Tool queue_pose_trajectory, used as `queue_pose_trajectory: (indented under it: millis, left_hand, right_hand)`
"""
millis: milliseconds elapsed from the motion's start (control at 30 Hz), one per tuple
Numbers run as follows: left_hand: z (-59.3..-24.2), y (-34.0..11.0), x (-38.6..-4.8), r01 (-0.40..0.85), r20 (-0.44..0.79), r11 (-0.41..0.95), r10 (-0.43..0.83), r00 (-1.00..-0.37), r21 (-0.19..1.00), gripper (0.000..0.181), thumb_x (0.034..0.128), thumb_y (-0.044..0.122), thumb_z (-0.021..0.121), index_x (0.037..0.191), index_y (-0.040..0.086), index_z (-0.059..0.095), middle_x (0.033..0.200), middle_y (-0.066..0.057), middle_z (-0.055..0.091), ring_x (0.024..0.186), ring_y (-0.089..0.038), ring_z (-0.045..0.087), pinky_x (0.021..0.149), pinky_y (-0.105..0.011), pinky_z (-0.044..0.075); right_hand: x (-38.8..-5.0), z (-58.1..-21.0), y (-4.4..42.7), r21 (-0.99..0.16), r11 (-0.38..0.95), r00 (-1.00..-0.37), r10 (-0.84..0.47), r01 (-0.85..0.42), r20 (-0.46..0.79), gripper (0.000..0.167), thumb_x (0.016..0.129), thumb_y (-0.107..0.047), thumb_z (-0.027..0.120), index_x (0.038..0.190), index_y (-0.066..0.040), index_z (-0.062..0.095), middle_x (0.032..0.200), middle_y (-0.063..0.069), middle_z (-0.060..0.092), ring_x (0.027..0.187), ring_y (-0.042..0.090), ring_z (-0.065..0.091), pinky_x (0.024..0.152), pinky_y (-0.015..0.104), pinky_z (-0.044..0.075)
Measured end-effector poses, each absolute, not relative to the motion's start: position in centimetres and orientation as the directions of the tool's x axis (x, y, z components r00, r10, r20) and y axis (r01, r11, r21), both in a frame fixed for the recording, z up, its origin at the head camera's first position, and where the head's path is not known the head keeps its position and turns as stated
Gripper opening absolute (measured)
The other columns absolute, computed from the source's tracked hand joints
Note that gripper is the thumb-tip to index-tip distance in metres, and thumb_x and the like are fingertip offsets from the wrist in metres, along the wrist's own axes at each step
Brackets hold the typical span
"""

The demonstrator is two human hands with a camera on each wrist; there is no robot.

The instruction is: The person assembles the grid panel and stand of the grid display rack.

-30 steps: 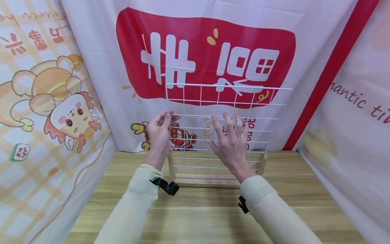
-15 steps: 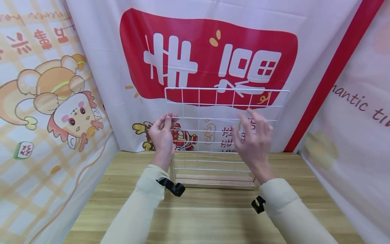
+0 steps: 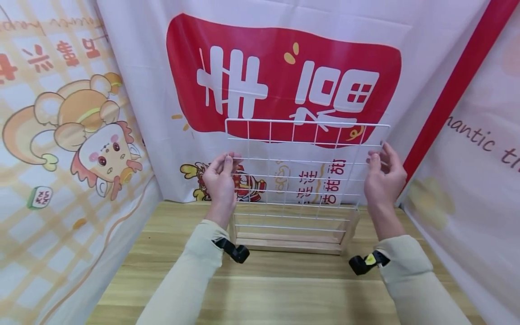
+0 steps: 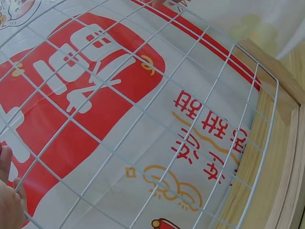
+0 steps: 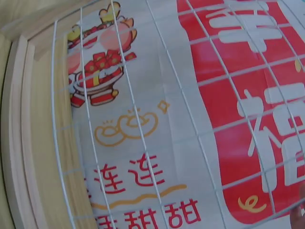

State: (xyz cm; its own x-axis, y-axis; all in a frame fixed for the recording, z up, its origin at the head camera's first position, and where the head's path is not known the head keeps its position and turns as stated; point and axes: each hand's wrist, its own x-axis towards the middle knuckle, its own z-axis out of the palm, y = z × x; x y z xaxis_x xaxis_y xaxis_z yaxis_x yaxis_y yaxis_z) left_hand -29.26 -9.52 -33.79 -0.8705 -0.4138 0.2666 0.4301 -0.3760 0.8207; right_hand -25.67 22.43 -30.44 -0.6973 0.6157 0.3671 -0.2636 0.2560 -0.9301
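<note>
A white wire grid panel (image 3: 308, 122) stands upright between both hands in the head view. My left hand (image 3: 221, 180) pinches its left side wire between thumb and fingers. On the opposite side, my right hand (image 3: 383, 180) grips the right side wire at a similar height. The panel's lower part is at a pale wooden stand (image 3: 288, 247) with short uprights at both ends. Whether the bottom wire sits in the stand, I cannot tell. In the left wrist view, the left fingers (image 4: 9, 200) show at the lower left edge.
The stand rests on a wood-grain tabletop (image 3: 264, 293). A white cloth (image 3: 138, 90) with a red printed panel (image 3: 280, 81) hangs behind. Patterned cloths enclose the left (image 3: 24, 180) and right (image 3: 479, 194) sides. Black camera straps sit on both wrists.
My right hand has moved rightward from in front of the grid panel to its right edge and taken hold there. My left hand keeps its pinch; the panel's top sits slightly lower in view.
</note>
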Motion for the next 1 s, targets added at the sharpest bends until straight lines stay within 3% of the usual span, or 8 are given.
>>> queue_pose_trajectory:
  millis: [200, 333, 533, 733, 900, 1000]
  left_hand:
    - [-34.1, -9.3, -29.4, 0.433, 0.286, -0.378, -0.386, -0.877, 0.818, 0.022, 0.107, 0.013, 0.063, 0.122, 0.001, 0.072, 0.127, -0.029, 0.073, 0.1, -0.013, 0.079, 0.116, -0.049, 0.055]
    - [-34.2, -9.5, -29.4, 0.433, 0.308, -0.346, -0.361, -0.88, 0.832, 0.021, 0.1071, 0.014, 0.063, 0.121, 0.001, 0.072, 0.127, -0.029, 0.073, 0.1, -0.015, 0.079, 0.113, -0.047, 0.058]
    - [-34.5, -10.2, -29.3, 0.41, 0.311, -0.297, -0.326, -0.892, 0.863, 0.024, 0.1074, 0.014, 0.062, 0.126, 0.0, 0.069, 0.125, -0.022, 0.075, 0.108, -0.021, 0.079, 0.104, -0.03, 0.063]
    - [-35.5, -10.9, -29.2, 0.393, 0.317, -0.237, -0.301, -0.899, 0.888, 0.027, 0.107, 0.011, 0.062, 0.128, -0.005, 0.068, 0.128, -0.029, 0.073, 0.119, -0.039, 0.074, 0.102, -0.028, 0.063]
    - [-36.5, -11.6, -29.2, 0.358, 0.296, -0.201, -0.284, -0.912, 0.912, 0.027, 0.1063, 0.013, 0.064, 0.128, -0.001, 0.07, 0.129, -0.025, 0.074, 0.115, -0.032, 0.077, 0.103, -0.029, 0.062]
    - [-37.1, -11.9, -29.3, 0.333, 0.276, -0.186, -0.277, -0.92, 0.924, 0.028, 0.1055, 0.014, 0.066, 0.128, -0.001, 0.07, 0.13, -0.025, 0.073, 0.109, -0.025, 0.079, 0.095, -0.027, 0.065]
  right_hand:
    - [-25.6, -31.0, 25.0, -0.954, 0.029, -0.778, 0.572, -0.297, 0.26, 0.035, 0.106, -0.028, 0.063, 0.14, -0.027, 0.07, 0.114, -0.004, 0.076, 0.099, 0.008, 0.073, 0.085, 0.009, 0.059]
    - [-25.4, -31.0, 26.2, -0.965, 0.008, -0.814, 0.536, -0.261, 0.225, 0.034, 0.105, -0.028, 0.064, 0.138, -0.025, 0.072, 0.119, -0.002, 0.077, 0.101, 0.009, 0.075, 0.086, 0.009, 0.06]
    - [-25.4, -30.8, 27.0, -0.974, 0.024, -0.838, 0.505, -0.227, 0.208, 0.033, 0.105, -0.021, 0.066, 0.137, -0.02, 0.073, 0.124, 0.001, 0.076, 0.097, 0.007, 0.076, 0.085, 0.009, 0.06]
    - [-25.4, -31.3, 27.4, -0.978, 0.083, -0.841, 0.499, -0.191, 0.207, 0.033, 0.105, -0.017, 0.066, 0.136, -0.019, 0.073, 0.125, 0.003, 0.076, 0.094, 0.004, 0.077, 0.084, 0.01, 0.06]
    - [-25.7, -31.8, 27.4, -0.983, 0.135, -0.855, 0.488, -0.123, 0.174, 0.034, 0.105, -0.021, 0.065, 0.139, -0.022, 0.072, 0.132, 0.004, 0.073, 0.097, 0.003, 0.076, 0.086, 0.01, 0.059]
    - [-25.8, -32.2, 27.5, -0.983, 0.167, -0.862, 0.483, -0.079, 0.152, 0.035, 0.106, -0.022, 0.064, 0.14, -0.021, 0.071, 0.127, 0.001, 0.074, 0.096, 0.003, 0.076, 0.085, 0.01, 0.059]
